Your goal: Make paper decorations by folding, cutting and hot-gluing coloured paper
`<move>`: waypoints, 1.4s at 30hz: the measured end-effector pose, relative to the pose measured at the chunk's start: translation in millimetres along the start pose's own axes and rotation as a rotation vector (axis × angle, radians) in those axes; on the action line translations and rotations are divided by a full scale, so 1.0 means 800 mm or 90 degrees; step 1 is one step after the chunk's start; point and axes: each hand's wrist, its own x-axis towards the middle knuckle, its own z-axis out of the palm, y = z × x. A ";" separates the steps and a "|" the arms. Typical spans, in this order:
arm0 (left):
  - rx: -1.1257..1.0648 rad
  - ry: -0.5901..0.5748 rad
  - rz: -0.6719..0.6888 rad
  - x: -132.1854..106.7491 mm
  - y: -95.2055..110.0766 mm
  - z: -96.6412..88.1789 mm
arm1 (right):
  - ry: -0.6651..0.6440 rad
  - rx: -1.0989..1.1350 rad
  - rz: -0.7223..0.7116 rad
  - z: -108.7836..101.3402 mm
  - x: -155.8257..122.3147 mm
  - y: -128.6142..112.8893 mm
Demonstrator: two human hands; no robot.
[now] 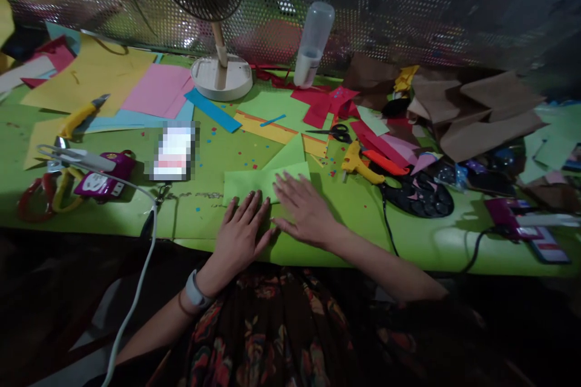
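A folded sheet of light green paper [245,182] lies flat on the green table near its front edge, with a pointed flap [290,151] sticking out behind it. My left hand [242,227] rests palm down at the paper's lower edge, fingers stretched out over it. On the right part of the sheet, my right hand [302,208] lies flat with its fingers spread. Neither hand grips anything. The palms hide part of the paper's lower edge.
Scissors [333,132] and a yellow glue gun [356,163] lie to the right, its cord running off the front edge. A phone [175,151], pliers [68,187] and a cable lie left. Behind stand a fan [221,78] and a bottle [313,45] among coloured paper.
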 end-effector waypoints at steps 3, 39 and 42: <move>-0.006 -0.018 0.000 -0.001 -0.001 0.001 | -0.082 0.028 -0.070 0.011 0.004 -0.011; -0.014 0.026 0.108 0.023 -0.012 0.016 | -0.149 0.097 -0.018 0.023 0.057 0.037; -0.010 0.038 0.112 0.023 -0.014 0.015 | -0.145 0.052 0.057 0.022 0.049 0.053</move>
